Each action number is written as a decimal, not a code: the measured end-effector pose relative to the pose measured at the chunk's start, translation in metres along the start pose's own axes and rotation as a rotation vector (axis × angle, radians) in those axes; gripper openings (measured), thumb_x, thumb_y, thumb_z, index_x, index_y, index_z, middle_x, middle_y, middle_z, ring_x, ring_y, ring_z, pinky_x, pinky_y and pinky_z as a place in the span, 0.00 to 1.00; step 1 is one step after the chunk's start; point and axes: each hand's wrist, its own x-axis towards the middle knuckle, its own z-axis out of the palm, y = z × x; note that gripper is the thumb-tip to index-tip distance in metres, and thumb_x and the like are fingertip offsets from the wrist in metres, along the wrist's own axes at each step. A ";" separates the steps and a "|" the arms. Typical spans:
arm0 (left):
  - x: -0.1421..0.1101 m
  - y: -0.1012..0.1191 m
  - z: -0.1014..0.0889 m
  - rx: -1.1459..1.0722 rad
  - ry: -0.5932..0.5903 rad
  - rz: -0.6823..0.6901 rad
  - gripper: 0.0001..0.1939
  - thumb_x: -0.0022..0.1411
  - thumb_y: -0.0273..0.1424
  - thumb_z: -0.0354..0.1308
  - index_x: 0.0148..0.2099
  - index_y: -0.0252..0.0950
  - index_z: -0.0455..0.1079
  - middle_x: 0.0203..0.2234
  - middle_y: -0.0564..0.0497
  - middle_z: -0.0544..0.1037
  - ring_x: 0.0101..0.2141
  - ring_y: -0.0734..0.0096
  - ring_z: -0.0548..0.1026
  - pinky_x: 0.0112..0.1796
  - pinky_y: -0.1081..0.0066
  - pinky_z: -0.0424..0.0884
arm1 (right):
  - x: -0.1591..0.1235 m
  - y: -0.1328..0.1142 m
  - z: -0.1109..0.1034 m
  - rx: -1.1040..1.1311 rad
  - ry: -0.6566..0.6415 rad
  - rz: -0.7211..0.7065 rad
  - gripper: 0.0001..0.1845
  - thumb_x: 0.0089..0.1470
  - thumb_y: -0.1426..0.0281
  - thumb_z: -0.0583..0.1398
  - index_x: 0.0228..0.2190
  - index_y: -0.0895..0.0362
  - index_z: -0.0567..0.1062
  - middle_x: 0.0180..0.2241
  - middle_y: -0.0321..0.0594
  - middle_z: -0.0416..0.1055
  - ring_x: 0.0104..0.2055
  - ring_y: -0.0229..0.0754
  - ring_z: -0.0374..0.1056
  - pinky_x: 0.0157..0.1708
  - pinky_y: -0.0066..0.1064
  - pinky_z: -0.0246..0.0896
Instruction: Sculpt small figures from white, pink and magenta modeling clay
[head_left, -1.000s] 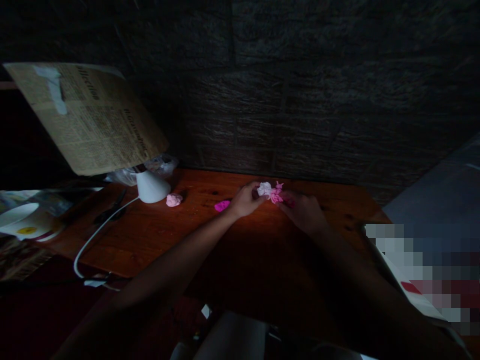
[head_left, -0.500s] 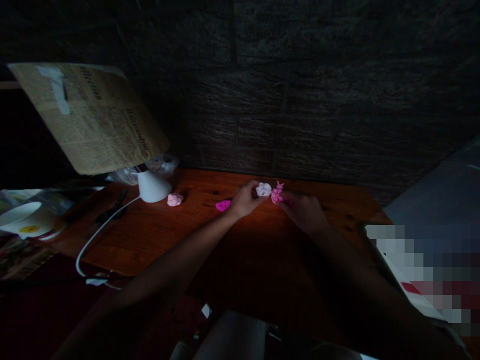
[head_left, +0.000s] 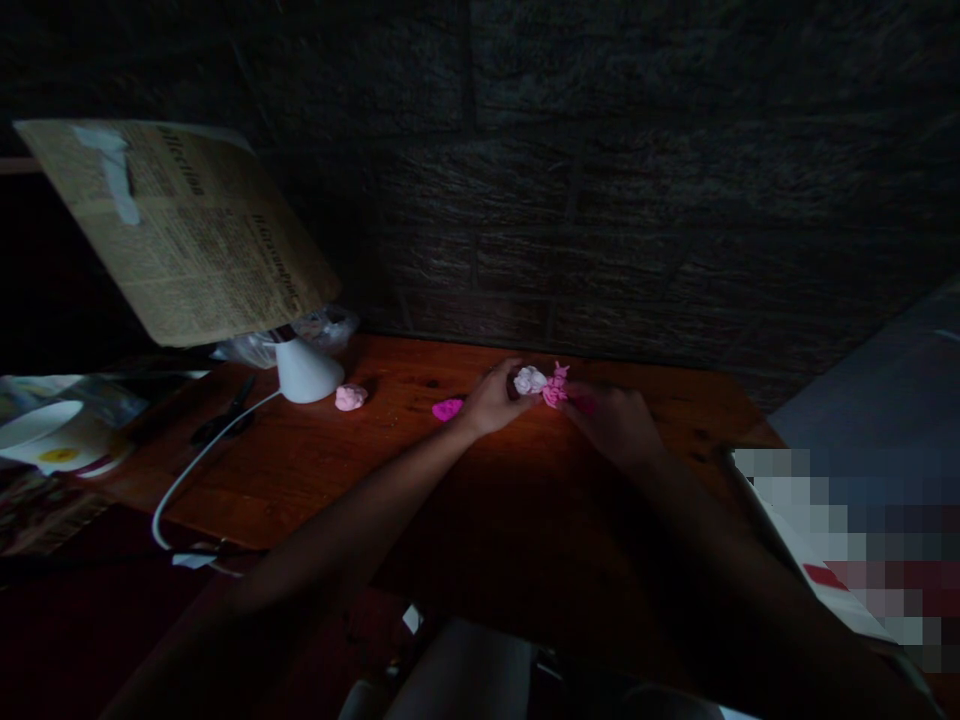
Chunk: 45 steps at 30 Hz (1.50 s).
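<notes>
Near the back of the wooden table, my left hand (head_left: pixel 495 398) curls its thumb and fingers around a crumpled white lump (head_left: pixel 529 380). Against that lump's right side sits a pink crumpled piece (head_left: pixel 556 385) with small points sticking up at its top. The fingers of my right hand (head_left: pixel 611 415) close on the pink piece from the right; shadow hides part of their grip. A bright magenta piece (head_left: pixel 448 410) lies just left of my left wrist. Farther left, a pale pink lump (head_left: pixel 350 397) rests beside the lamp base.
A lamp (head_left: pixel 309 372) with a newspaper-covered shade (head_left: pixel 202 230) stands at left, its white cord (head_left: pixel 180 470) looping over the table edge. Scissors (head_left: pixel 225 415) and a white paper cup (head_left: pixel 64 437) are nearby. A dark brick wall (head_left: pixel 510 200) rises behind the table (head_left: pixel 315 470).
The white lump and the pink piece have come together; a small gap between them has closed. Both hands stay in nearly the same place.
</notes>
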 end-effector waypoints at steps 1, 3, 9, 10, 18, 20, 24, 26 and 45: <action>0.000 0.000 0.000 0.008 -0.006 0.004 0.32 0.55 0.32 0.69 0.60 0.29 0.63 0.46 0.38 0.79 0.46 0.58 0.78 0.48 0.57 0.75 | 0.000 0.001 0.000 0.005 0.008 -0.003 0.10 0.60 0.65 0.60 0.38 0.48 0.83 0.37 0.38 0.83 0.37 0.47 0.79 0.36 0.33 0.69; 0.000 0.000 -0.001 0.031 -0.010 0.012 0.33 0.55 0.32 0.69 0.60 0.29 0.63 0.47 0.37 0.79 0.47 0.56 0.78 0.49 0.55 0.75 | 0.000 0.002 0.000 0.030 0.030 -0.014 0.10 0.60 0.65 0.60 0.38 0.48 0.83 0.37 0.37 0.83 0.37 0.47 0.79 0.37 0.33 0.70; 0.000 0.000 -0.004 0.087 -0.024 0.041 0.31 0.53 0.29 0.69 0.59 0.30 0.65 0.49 0.37 0.78 0.49 0.54 0.77 0.51 0.54 0.74 | 0.000 0.005 -0.003 0.044 0.053 -0.023 0.10 0.58 0.66 0.61 0.40 0.49 0.82 0.39 0.39 0.83 0.38 0.48 0.79 0.38 0.34 0.71; 0.000 0.000 -0.004 0.088 -0.023 0.052 0.31 0.53 0.28 0.69 0.58 0.31 0.66 0.50 0.37 0.78 0.49 0.54 0.77 0.51 0.54 0.74 | 0.000 0.005 -0.004 0.041 0.050 -0.029 0.10 0.58 0.66 0.62 0.40 0.49 0.82 0.39 0.40 0.83 0.39 0.48 0.79 0.38 0.34 0.71; -0.001 -0.002 -0.005 0.096 -0.010 0.073 0.32 0.52 0.25 0.67 0.59 0.31 0.65 0.53 0.38 0.76 0.53 0.53 0.76 0.53 0.55 0.72 | 0.001 0.005 -0.006 0.080 0.037 -0.052 0.13 0.56 0.68 0.63 0.44 0.53 0.81 0.40 0.44 0.82 0.42 0.50 0.78 0.41 0.37 0.71; -0.002 -0.001 -0.005 0.093 -0.019 0.061 0.32 0.53 0.25 0.67 0.59 0.31 0.65 0.51 0.38 0.77 0.51 0.54 0.76 0.52 0.56 0.73 | 0.002 0.007 -0.004 0.088 0.057 -0.064 0.14 0.55 0.69 0.64 0.45 0.53 0.80 0.41 0.44 0.82 0.43 0.51 0.77 0.43 0.38 0.71; -0.003 0.001 -0.007 0.111 -0.043 0.050 0.24 0.56 0.24 0.64 0.56 0.31 0.67 0.47 0.40 0.80 0.47 0.58 0.78 0.50 0.57 0.75 | 0.003 0.008 -0.002 0.090 0.080 -0.096 0.15 0.54 0.70 0.65 0.45 0.55 0.80 0.42 0.45 0.81 0.44 0.51 0.76 0.46 0.40 0.69; -0.003 0.003 -0.007 0.112 -0.045 0.040 0.20 0.58 0.24 0.62 0.53 0.32 0.69 0.44 0.42 0.81 0.45 0.60 0.79 0.48 0.60 0.75 | 0.003 0.006 -0.001 0.076 0.064 -0.108 0.14 0.55 0.71 0.64 0.45 0.56 0.80 0.41 0.45 0.81 0.42 0.51 0.75 0.46 0.40 0.69; -0.004 0.011 -0.001 0.212 0.013 -0.023 0.17 0.59 0.36 0.65 0.48 0.33 0.71 0.38 0.45 0.82 0.38 0.62 0.80 0.41 0.64 0.75 | 0.002 0.005 0.011 0.054 0.045 -0.008 0.14 0.58 0.66 0.62 0.46 0.50 0.80 0.40 0.41 0.82 0.41 0.48 0.77 0.42 0.36 0.70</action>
